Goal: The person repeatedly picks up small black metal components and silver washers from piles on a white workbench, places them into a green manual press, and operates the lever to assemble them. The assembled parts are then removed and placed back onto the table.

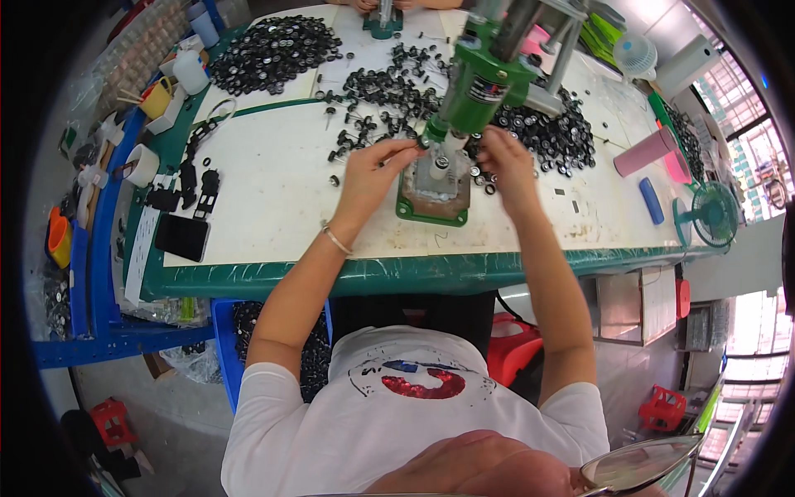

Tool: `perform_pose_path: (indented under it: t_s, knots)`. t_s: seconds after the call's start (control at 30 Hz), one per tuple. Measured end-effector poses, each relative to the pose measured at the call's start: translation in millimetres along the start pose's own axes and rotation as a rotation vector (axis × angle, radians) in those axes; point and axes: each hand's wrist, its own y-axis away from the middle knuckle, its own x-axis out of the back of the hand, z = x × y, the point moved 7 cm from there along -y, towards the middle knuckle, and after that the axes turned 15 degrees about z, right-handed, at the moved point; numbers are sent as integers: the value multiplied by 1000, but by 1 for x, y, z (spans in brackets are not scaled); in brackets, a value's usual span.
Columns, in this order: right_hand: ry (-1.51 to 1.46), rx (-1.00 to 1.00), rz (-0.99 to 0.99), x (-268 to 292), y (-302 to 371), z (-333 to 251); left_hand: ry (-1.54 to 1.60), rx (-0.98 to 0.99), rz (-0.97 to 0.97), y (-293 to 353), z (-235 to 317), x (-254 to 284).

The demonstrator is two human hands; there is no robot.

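A: Which step is the person working on?

B: It looks like pressing: a small wheel (441,163) is sitting on the base of the green bench press (480,87).

A: And each grip?

B: The left hand (366,180) is bringing thumb and forefinger nearly together beside the press head; I cannot tell whether they are pinching a part. The right hand (510,170) is curling loosely at the other side, blurred, near the heaped wheels (567,137); its hold is unclear too.

A: What is the next move calling for?

B: In my judgement, a centred wheel and fingertips clear of the press head.

A: Any room?

B: Pinned wheels (381,95) are crowding behind the press, the heap its right. Bare bench (273,182) is lying open leftward, and a narrower strip is running toward the green front edge (397,275).
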Motion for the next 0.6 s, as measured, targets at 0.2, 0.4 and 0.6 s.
perform_pose_path:
  t_s: [0.2,0.4,0.6]
  knots:
    - [-247,158,18,53,-49,-99,346,77,-25,-25,-5,-26]
    - [-222,253,39,8,-51,-171,-59,-166,20,-12,-4,-30]
    - [-432,242,-50,-51,-61,-242,109,-15,11,-13,-2,-45]
